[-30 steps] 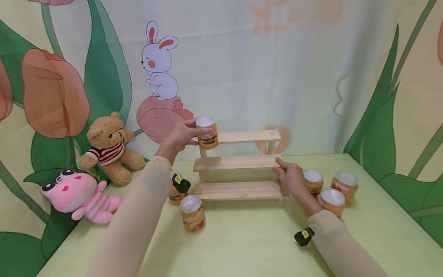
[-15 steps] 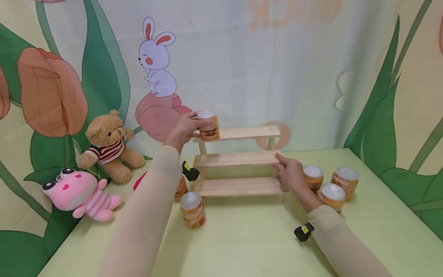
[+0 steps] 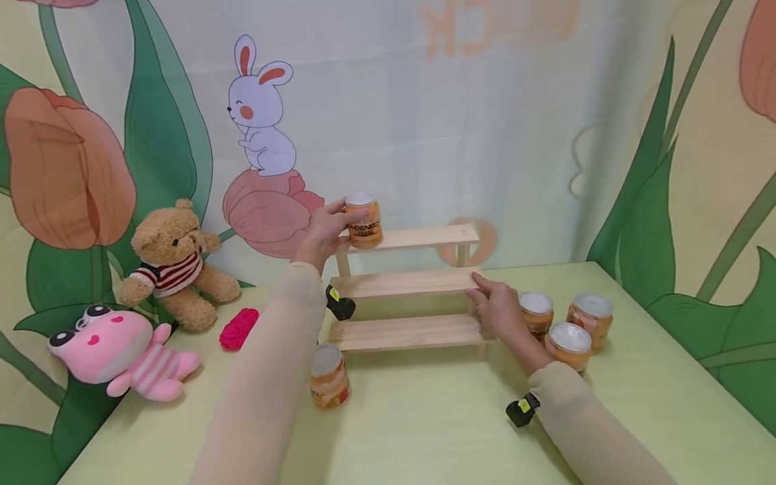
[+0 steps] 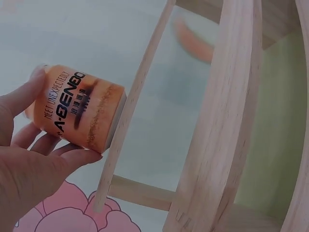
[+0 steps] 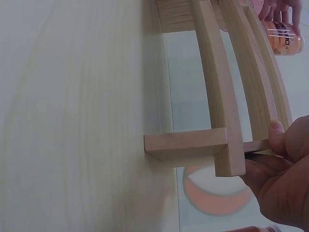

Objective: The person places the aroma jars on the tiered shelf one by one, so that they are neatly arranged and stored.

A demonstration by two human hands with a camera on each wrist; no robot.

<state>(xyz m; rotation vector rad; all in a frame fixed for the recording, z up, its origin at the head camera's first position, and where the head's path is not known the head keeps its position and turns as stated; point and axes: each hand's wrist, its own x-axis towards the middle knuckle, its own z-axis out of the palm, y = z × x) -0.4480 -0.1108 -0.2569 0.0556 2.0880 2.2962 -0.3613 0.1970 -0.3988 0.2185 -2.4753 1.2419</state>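
My left hand [image 3: 327, 232] grips an orange can [image 3: 364, 225] with a pale silver top, thumb and fingers around its side. The can is upright at the left end of the top board of a three-tier wooden shelf [image 3: 406, 281]. In the left wrist view the can's base [image 4: 116, 123] is right at the board's surface. At the shelf's right side, my right hand [image 3: 500, 306] pinches the end of the middle board; the right wrist view shows the thumb [image 5: 276, 135] on the board's edge and the fingers under it.
Several orange cans [image 3: 568, 343] stand right of the shelf, beside my right forearm. Another can [image 3: 329, 377] is at the front left, partly behind my left sleeve. A pink yarn bundle [image 3: 239, 329], a teddy bear [image 3: 176, 263] and a pink plush toy [image 3: 124, 350] lie further left.
My left hand has brought the can from in front of the top board back onto its left end. The right hand keeps its hold. The pink yarn has come into view beside my left sleeve.
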